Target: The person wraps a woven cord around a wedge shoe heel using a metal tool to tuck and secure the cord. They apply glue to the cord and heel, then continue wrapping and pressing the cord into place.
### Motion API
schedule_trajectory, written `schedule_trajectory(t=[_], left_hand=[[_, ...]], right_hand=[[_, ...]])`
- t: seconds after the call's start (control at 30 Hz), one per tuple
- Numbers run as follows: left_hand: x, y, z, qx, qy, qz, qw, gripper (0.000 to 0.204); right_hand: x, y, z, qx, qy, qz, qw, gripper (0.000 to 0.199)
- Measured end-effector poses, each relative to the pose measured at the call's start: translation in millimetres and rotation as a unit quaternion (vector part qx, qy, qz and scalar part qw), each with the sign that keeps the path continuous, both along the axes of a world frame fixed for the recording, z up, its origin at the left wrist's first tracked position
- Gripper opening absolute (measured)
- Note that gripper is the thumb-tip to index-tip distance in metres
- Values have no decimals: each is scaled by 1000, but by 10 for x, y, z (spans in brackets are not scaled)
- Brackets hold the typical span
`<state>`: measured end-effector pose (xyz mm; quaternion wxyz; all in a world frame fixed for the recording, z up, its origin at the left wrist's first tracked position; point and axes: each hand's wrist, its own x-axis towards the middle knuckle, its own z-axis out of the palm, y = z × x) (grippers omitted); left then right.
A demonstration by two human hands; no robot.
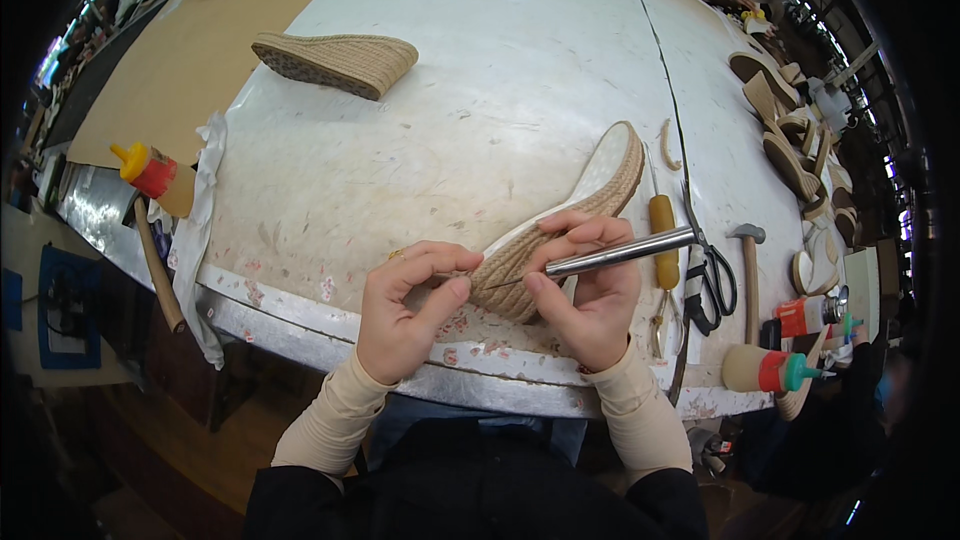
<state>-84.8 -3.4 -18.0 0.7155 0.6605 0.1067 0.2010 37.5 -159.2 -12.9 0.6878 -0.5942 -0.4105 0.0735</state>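
A wedge shoe sole [600, 190] wrapped in tan braided rope, with a white top face, lies slanted near the front edge of the table, its thick heel end toward me. My left hand [410, 305] pinches at the heel's left edge with thumb and forefinger; whether a loose strand sits between them is too small to tell. In my right hand [590, 290] is an awl [620, 251] with a shiny metal handle. Its thin point reaches left to the braid by my left fingertips, and the right fingers also rest against the sole.
Another wedge sole [340, 62] lies farther back. To the right are a yellow-handled tool [662, 240], black-handled scissors [715, 285], a hammer [750, 280] and a green-tipped glue bottle [760, 370]. A yellow-capped bottle [165, 180] stands left. Several soles [785, 140] pile up at the right edge.
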Motion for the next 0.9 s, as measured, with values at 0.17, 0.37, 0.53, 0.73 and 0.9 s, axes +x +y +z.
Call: schedule_trajectory(t=[0.17, 0.37, 0.53, 0.73, 0.9], left_hand=[[25, -16, 1, 120, -30, 4, 992, 33], [38, -51, -10, 92, 0, 26, 995, 30], [59, -123, -44, 110, -14, 57, 992, 26], [75, -135, -52, 104, -18, 61, 993, 22], [83, -143, -52, 38, -5, 45, 998, 19]], right_hand=[[5, -1, -23, -20, -15, 4, 1000, 46], [-16, 23, -5, -21, -1, -5, 1000, 44], [-58, 38, 28, -61, 9, -37, 997, 42], [-58, 59, 42, -10, 28, -63, 998, 40], [-67, 52, 51, -33, 54, -73, 995, 43]])
